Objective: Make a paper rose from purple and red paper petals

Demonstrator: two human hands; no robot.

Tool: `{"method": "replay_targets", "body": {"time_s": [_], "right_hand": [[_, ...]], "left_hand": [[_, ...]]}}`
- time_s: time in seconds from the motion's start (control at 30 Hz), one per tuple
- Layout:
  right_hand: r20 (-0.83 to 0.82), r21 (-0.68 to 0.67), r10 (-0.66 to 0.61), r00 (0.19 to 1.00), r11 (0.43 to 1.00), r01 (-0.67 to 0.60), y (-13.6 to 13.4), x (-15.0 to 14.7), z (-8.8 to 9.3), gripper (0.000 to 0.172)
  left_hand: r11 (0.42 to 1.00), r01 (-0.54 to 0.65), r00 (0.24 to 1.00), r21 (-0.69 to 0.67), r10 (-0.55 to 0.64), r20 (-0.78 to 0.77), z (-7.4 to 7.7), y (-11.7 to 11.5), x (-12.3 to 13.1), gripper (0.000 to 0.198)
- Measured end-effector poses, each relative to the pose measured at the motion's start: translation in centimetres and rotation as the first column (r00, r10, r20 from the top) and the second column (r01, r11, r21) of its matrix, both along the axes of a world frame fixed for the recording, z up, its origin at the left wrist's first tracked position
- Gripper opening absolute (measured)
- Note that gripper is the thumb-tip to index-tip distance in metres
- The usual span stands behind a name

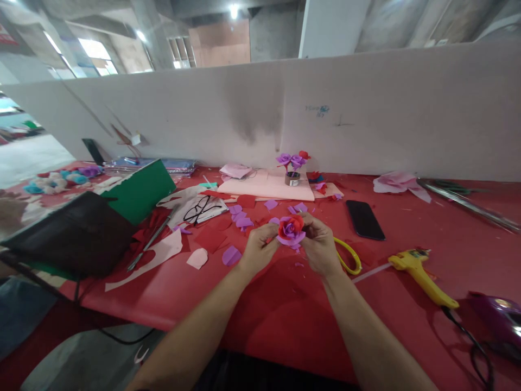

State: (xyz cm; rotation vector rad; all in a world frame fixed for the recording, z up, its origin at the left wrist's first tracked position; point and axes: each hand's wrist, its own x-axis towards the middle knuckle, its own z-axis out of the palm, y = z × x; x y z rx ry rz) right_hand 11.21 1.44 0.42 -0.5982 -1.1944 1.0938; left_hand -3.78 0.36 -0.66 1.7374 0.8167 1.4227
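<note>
A red and purple paper flower (290,229) is held between my two hands over the middle of the red table. My left hand (260,247) pinches its left edge, and my right hand (321,244) grips its right side with curled fingers. Purple petals (240,217) and a loose purple piece (231,256) lie left of the flower. Beyond it, purple and red paper flowers (292,159) stand in a small dark pot (292,179). Yellow-handled scissors (348,256) rest beside my right hand, their blades hidden.
To the right lie a black phone (365,220), a yellow glue gun (423,277) with a cord, and a purple object (496,323). Glasses (200,209), paper scraps (163,255), a green board (140,193) and a dark bag (69,236) are left. A white partition (183,119) stands behind.
</note>
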Motion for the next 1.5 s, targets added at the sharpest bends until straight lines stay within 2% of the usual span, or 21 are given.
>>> {"method": "replay_targets", "body": {"time_s": [0.23,0.4,0.6,0.77,0.93,1.07,1.17,1.27,1.33,1.4,1.5], "right_hand": [[0.019,-0.031,0.08,0.997,0.996,-0.079,0.6,0.8,-0.8,0.023],[0.051,-0.011,0.089,0.995,0.996,-0.089,0.5,1.0,-0.6,0.019],[0.062,0.007,0.072,0.995,0.997,-0.073,0.5,0.9,-0.5,0.016],[0.035,-0.023,0.104,0.994,0.994,-0.103,0.4,0.7,-0.8,0.017],[0.056,-0.035,0.076,0.996,0.997,-0.074,0.3,0.7,-0.7,0.019],[0.029,-0.08,0.082,0.996,0.994,-0.079,0.1,0.5,-0.3,0.021],[-0.05,-0.145,0.007,0.999,0.989,-0.014,0.2,0.5,0.0,0.022],[-0.078,-0.247,-0.202,0.976,0.953,0.177,0.7,0.7,-0.1,0.029],[-0.035,-0.296,-0.286,0.958,0.918,0.263,1.0,0.7,-0.4,0.031],[0.004,-0.319,-0.29,0.957,0.907,0.276,1.1,0.5,-0.7,0.03],[0.061,-0.328,-0.23,0.971,0.914,0.237,0.9,0.0,-0.9,0.028]], "left_hand": [[0.997,-0.017,0.997,0.078,0.023,-0.068,0.4,-0.4,-0.1,0.025],[0.999,-0.04,0.998,0.021,0.041,-0.039,0.3,-0.4,0.1,0.025],[0.998,-0.019,0.998,-0.061,0.023,0.067,-0.4,-0.4,0.2,0.024],[0.997,-0.02,0.996,-0.071,0.025,0.08,-0.5,-0.3,0.2,0.024],[0.997,-0.031,0.995,-0.067,0.037,0.093,-0.4,-0.3,0.2,0.025],[0.992,-0.045,0.991,-0.12,0.059,0.12,-0.7,0.0,0.4,0.019],[0.969,-0.099,0.974,-0.225,0.14,0.176,-0.7,0.4,0.4,0.016],[0.932,-0.157,0.947,-0.326,0.236,0.22,-0.1,0.8,-0.1,0.018],[0.93,-0.177,0.933,-0.321,0.263,0.246,0.3,0.9,-0.5,0.017],[0.933,-0.189,0.919,-0.306,0.278,0.281,0.6,1.1,-0.9,0.016],[0.931,-0.166,0.898,-0.324,0.279,0.342,0.6,1.3,-1.1,0.021]]}}
